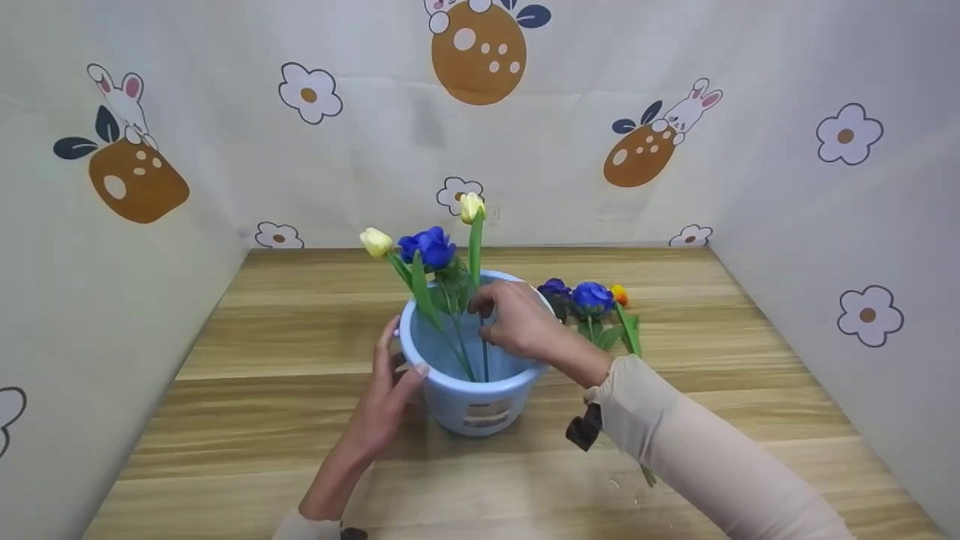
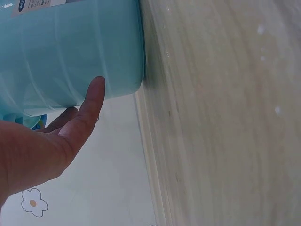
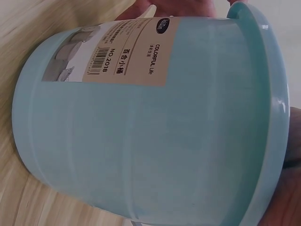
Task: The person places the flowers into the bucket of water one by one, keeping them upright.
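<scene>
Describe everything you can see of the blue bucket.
The light blue bucket looks like glossy plastic, with a thick rim, faintly ridged wall and a printed label. It stands upright on the wood-grained table, flower stems reaching inside. The left hand touches its left side; whether the right hand touches it is unclear.

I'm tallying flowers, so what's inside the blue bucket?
Two yellow tulips and a blue flower stand in the blue bucket; the right hand pinches one tulip's stem. The front wall hides the stems' lower ends.
</scene>
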Tool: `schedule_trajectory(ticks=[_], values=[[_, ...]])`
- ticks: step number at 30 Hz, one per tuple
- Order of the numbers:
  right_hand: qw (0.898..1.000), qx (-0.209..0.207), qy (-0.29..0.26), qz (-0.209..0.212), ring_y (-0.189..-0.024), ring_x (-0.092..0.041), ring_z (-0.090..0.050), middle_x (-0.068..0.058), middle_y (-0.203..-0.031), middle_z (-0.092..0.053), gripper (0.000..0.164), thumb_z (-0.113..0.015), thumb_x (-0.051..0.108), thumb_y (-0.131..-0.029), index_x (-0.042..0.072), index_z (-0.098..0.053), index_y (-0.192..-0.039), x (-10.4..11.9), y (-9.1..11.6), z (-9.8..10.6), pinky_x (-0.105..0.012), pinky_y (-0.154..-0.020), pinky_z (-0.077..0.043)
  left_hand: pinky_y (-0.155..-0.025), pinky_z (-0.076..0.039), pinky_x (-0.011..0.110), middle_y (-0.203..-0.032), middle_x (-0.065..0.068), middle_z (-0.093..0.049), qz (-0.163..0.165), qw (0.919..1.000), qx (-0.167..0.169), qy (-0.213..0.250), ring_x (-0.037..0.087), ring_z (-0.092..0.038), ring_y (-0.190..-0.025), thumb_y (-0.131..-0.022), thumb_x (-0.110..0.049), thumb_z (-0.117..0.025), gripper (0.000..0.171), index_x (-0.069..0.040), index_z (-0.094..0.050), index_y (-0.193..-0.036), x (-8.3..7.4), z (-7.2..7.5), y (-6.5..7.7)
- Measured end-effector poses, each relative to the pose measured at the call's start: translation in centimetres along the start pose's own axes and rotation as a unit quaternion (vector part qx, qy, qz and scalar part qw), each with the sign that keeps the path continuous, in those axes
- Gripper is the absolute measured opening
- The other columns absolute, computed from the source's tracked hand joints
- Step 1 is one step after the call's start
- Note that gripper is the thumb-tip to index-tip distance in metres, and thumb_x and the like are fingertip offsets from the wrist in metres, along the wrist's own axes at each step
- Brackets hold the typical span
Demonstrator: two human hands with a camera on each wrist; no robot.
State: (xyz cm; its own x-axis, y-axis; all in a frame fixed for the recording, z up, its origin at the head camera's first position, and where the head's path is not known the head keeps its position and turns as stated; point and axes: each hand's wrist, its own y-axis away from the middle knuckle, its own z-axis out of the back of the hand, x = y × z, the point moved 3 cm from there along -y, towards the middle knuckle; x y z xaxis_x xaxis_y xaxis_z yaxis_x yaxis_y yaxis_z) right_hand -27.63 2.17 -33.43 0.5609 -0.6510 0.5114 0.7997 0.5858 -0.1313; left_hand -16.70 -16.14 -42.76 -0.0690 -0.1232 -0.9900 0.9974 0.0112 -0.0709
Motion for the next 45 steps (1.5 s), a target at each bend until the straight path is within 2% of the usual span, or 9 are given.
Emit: schedule_trajectory(ticks=[10, 18, 27, 30, 34, 42, 45], values=[[0.999, 0.03, 0.019, 0.012, -0.094, -0.025, -0.069, -0.011, -0.099, -0.078, 0.021, -0.079, -0.001, -0.085, 0.001, -0.08, -0.106, -0.1, -0.4, -0.4, -0.044, -0.087, -0.061, -0.123, -0.031, 0.068, -0.178, 0.011, -0.007, -0.008, 1.0, -0.002, -0.003, 0.049, -0.025, -0.159, -0.109, -0.032, -0.05, 0.075, -0.031, -0.007, -0.17, -0.1, 0.1, -0.1], [0.998, 0.043, 0.041, 0.016, -0.095, -0.027, -0.072, -0.012, -0.1, -0.079, 0.022, -0.079, 0.002, -0.085, 0.002, -0.081, -0.107, -0.1, -0.7, -0.8, -0.043, -0.088, -0.061, -0.123, -0.032, 0.069, -0.179, 0.01, -0.005, -0.007, 0.9999, -0.003, -0.009, 0.049, -0.023, -0.159, -0.108, -0.037, -0.052, 0.076, -0.032, -0.006, -0.17, 0.0, 0.0, 0.0], [0.997, 0.053, 0.042, 0.022, -0.084, -0.022, -0.067, -0.011, -0.093, -0.078, 0.017, -0.08, 0.006, -0.088, 0.001, -0.081, -0.105, -0.1, -0.8, -0.8, -0.04, -0.08, -0.059, -0.121, -0.034, 0.071, -0.176, 0.015, -0.015, -0.004, 1.0, 0.001, 0.002, 0.05, -0.031, -0.156, -0.108, -0.036, -0.052, 0.076, -0.03, -0.007, -0.17, 0.0, -0.1, 0.0], [0.997, 0.065, 0.028, 0.011, -0.082, -0.02, -0.063, -0.01, -0.092, -0.076, 0.018, -0.08, 0.008, -0.09, 0.002, -0.081, -0.107, -0.1, -0.7, -0.7, -0.039, -0.078, -0.059, -0.12, -0.034, 0.071, -0.176, 0.015, -0.016, -0.003, 1.0, 0.003, 0.004, 0.05, -0.031, -0.156, -0.107, -0.038, -0.052, 0.077, -0.03, -0.007, -0.169, 0.0, 0.0, 0.1], [0.997, 0.077, 0.02, -0.003, -0.086, -0.021, -0.064, -0.01, -0.095, -0.076, 0.021, -0.08, 0.01, -0.091, 0.003, -0.08, -0.111, -0.2, -0.6, -0.4, -0.039, -0.08, -0.06, -0.12, -0.034, 0.071, -0.176, 0.015, -0.016, 0.001, 1.0, 0.003, 0.002, 0.05, -0.03, -0.156, -0.107, -0.039, -0.052, 0.078, -0.03, -0.007, -0.17, 0.0, -0.1, 0.1], [0.997, 0.075, 0.028, -0.013, -0.083, -0.02, -0.064, -0.01, -0.093, -0.075, 0.024, -0.08, 0.013, -0.091, 0.002, -0.08, -0.112, -0.1, -0.3, 0.7, -0.034, -0.072, -0.057, -0.12, -0.035, 0.071, -0.176, 0.014, -0.016, -0.006, 1.0, 0.001, 0.004, 0.049, -0.03, -0.156, -0.107, -0.038, -0.053, 0.078, -0.03, -0.007, -0.17, 0.0, 0.0, 0.0], [0.997, 0.073, 0.012, -0.026, -0.084, -0.019, -0.064, -0.008, -0.096, -0.075, 0.024, -0.079, 0.016, -0.092, 0.005, -0.079, -0.113, -0.1, 0.0, 1.5, -0.032, -0.071, -0.057, -0.12, -0.034, 0.071, -0.176, 0.014, -0.016, -0.007, 1.0, 0.001, 0.003, 0.049, -0.03, -0.157, -0.107, -0.038, -0.053, 0.078, -0.03, -0.007, -0.17, 0.0, 0.0, 0.0]])
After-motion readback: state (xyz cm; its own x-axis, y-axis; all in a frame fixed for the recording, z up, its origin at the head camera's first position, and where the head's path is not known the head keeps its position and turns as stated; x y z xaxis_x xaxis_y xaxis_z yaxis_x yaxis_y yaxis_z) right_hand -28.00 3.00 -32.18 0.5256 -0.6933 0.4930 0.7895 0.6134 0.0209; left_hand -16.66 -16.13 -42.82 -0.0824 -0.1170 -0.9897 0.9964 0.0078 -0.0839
